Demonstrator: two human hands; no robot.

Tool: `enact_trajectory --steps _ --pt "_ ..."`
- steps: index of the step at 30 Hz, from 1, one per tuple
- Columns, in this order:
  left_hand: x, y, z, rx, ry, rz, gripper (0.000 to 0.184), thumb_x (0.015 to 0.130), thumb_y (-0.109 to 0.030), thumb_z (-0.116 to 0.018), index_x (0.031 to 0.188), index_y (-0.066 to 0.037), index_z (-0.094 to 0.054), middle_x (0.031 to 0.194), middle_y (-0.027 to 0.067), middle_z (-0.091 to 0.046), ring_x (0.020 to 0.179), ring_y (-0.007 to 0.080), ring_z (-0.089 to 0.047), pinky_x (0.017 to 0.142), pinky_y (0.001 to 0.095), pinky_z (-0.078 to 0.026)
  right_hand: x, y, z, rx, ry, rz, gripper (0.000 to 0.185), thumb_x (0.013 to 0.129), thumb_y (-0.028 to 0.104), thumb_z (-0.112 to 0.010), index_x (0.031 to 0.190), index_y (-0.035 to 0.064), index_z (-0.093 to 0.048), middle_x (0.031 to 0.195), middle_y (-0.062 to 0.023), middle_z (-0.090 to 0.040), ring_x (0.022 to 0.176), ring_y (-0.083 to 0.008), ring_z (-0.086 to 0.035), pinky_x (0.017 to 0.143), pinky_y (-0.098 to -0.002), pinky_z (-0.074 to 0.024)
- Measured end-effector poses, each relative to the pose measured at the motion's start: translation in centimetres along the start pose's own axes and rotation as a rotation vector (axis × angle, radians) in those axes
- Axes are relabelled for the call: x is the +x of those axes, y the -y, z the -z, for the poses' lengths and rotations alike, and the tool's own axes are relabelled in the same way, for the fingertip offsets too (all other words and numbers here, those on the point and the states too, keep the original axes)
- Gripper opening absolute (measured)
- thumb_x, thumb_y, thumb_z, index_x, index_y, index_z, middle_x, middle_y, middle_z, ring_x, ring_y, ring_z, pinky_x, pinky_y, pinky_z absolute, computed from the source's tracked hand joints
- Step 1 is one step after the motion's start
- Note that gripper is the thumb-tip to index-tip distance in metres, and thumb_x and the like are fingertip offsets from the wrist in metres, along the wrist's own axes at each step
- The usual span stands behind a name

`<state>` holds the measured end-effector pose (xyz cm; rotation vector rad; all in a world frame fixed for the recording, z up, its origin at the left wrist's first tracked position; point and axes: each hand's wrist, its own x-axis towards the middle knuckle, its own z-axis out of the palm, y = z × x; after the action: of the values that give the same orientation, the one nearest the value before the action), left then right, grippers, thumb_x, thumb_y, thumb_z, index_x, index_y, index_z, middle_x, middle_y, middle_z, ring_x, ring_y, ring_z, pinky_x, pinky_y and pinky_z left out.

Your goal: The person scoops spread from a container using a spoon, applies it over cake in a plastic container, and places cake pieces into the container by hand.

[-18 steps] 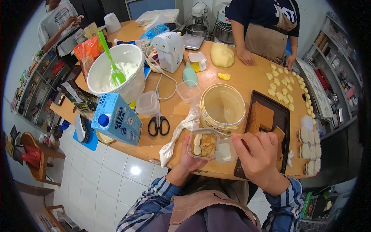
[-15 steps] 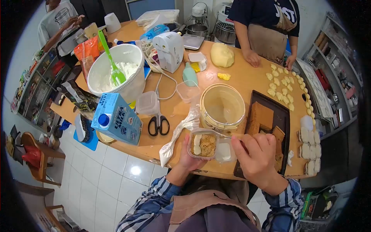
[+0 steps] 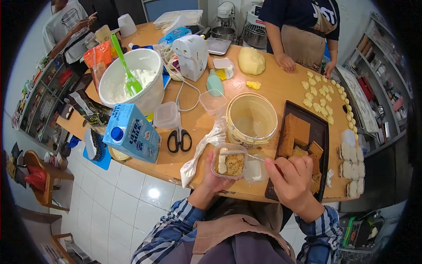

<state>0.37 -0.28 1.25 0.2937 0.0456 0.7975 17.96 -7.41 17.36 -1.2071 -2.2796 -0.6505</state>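
My left hand [image 3: 210, 179] is wrapped round a small clear plastic tub [image 3: 227, 177] at the table's front edge. Inside it lies crumbly brown cake [image 3: 234, 164], with a strip of pale cream [image 3: 222, 162] along the left side. My right hand [image 3: 291, 181] is closed on the handle of a thin metal utensil [image 3: 256, 157], which points left to the tub's rim; its working end cannot be made out. Left of the tub lies a filled piping bag [image 3: 203, 152]. Just behind it stands a large cream-coloured bucket [image 3: 251, 140], and a clear lid [image 3: 255, 171] lies to the right.
A dark baking tray [image 3: 326, 145] holds brown cake pieces [image 3: 298, 128]. Filled tubs [image 3: 351, 169] are stacked at the right. Scissors [image 3: 179, 141], a milk carton [image 3: 134, 134] and a white mixing bowl [image 3: 149, 99] stand leftward. Across the table, a co-worker's hand [image 3: 286, 64] rests near dough pieces [image 3: 318, 94].
The utensil in my right hand has shifted slightly, and more of its metal shows beside the tub. The whole view has moved a little; both hands keep their holds.
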Motion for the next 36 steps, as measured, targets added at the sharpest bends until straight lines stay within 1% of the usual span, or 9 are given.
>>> enact_trajectory --steps 5,8,11,14,20,23,26,29,36 --pt "0.0 -0.1 -0.9 -0.124 0.009 0.018 0.084 0.078 -0.074 -0.026 0.126 -0.006 -0.041 0.107 0.0199 -0.055 0.085 0.0321 -0.059 0.064 0.0369 -0.050 -0.1 0.2 0.3 -0.038 -0.015 0.023 0.029 0.065 0.009 -0.062 0.093 0.0023 -0.064 0.081 -0.0053 -0.055 0.071 -0.0186 -0.046 0.063 -0.0337 -0.0329" --pt "-0.1 -0.3 -0.9 -0.170 0.067 0.052 0.086 0.077 -0.075 -0.026 0.125 -0.005 -0.042 0.101 0.0249 -0.056 0.078 0.0333 -0.060 0.063 0.0369 -0.050 0.2 0.5 0.8 -0.043 0.002 0.013 0.029 0.065 0.009 -0.062 0.093 0.0025 -0.064 0.081 -0.0054 -0.055 0.071 -0.0188 -0.046 0.062 -0.0337 -0.0323" --pt "0.0 -0.3 -0.6 -0.121 0.066 0.067 0.086 0.077 -0.075 -0.027 0.124 -0.005 -0.043 0.097 0.0278 -0.056 0.071 0.0335 -0.060 0.062 0.0364 -0.050 0.5 0.5 0.7 -0.055 -0.020 0.032 0.029 0.065 0.009 -0.061 0.093 0.0025 -0.064 0.081 -0.0057 -0.055 0.070 -0.0188 -0.046 0.061 -0.0334 -0.0320" --pt "-0.1 -0.4 -1.0 -0.147 -0.020 0.073 0.086 0.077 -0.074 -0.027 0.124 -0.004 -0.043 0.094 0.0294 -0.056 0.068 0.0331 -0.060 0.061 0.0351 -0.050 0.6 0.6 0.6 -0.058 -0.009 0.042 0.029 0.065 0.010 -0.061 0.093 0.0023 -0.064 0.081 -0.0058 -0.055 0.070 -0.0188 -0.046 0.061 -0.0331 -0.0317" --pt "0.0 -0.5 -1.1 -0.153 0.027 0.101 0.086 0.077 -0.074 -0.025 0.123 -0.004 -0.043 0.093 0.0290 -0.056 0.068 0.0323 -0.060 0.060 0.0339 -0.050 0.9 0.6 0.2 -0.062 -0.018 0.043 0.029 0.064 0.009 -0.060 0.093 0.0017 -0.063 0.082 -0.0054 -0.055 0.070 -0.0186 -0.046 0.061 -0.0330 -0.0321" --pt "-0.1 -0.4 -1.2 -0.135 -0.011 0.087 0.086 0.077 -0.074 -0.026 0.123 -0.004 -0.043 0.093 0.0288 -0.056 0.068 0.0315 -0.059 0.060 0.0339 -0.050 0.9 0.6 0.1 0.009 0.023 -0.032 0.028 0.065 0.006 -0.060 0.092 0.0026 -0.064 0.081 -0.0053 -0.055 0.070 -0.0195 -0.047 0.061 -0.0328 -0.0332" --pt "-0.1 -0.4 -1.2 -0.112 -0.018 0.094 0.087 0.077 -0.074 -0.026 0.124 -0.003 -0.042 0.093 0.0286 -0.056 0.068 0.0309 -0.059 0.060 0.0336 -0.050 0.7 0.0 -0.5 0.159 0.093 -0.184 0.026 0.065 0.003 -0.060 0.091 0.0038 -0.064 0.079 -0.0065 -0.054 0.071 -0.0221 -0.049 0.061 -0.0338 -0.0360" --pt "-0.1 -0.5 -1.4 -0.123 -0.003 0.075 0.087 0.077 -0.074 -0.025 0.126 -0.003 -0.039 0.094 0.0286 -0.056 0.069 0.0310 -0.059 0.060 0.0337 -0.050 0.3 -0.5 -1.1 0.318 0.090 -0.361 0.023 0.068 0.001 -0.060 0.091 0.0037 -0.064 0.078 -0.0088 -0.054 0.073 -0.0259 -0.050 0.062 -0.0355 -0.0391" --pt "0.0 -0.3 -0.7 -0.130 0.112 0.053 0.086 0.078 -0.073 -0.025 0.130 -0.004 -0.035 0.100 0.0260 -0.055 0.077 0.0326 -0.060 0.060 0.0348 -0.051 0.4 -1.3 -0.6 0.652 0.245 -0.642 0.019 0.073 -0.002 -0.057 0.091 0.0008 -0.063 0.079 -0.0127 -0.056 0.074 -0.0283 -0.053 0.067 -0.0346 -0.0428"
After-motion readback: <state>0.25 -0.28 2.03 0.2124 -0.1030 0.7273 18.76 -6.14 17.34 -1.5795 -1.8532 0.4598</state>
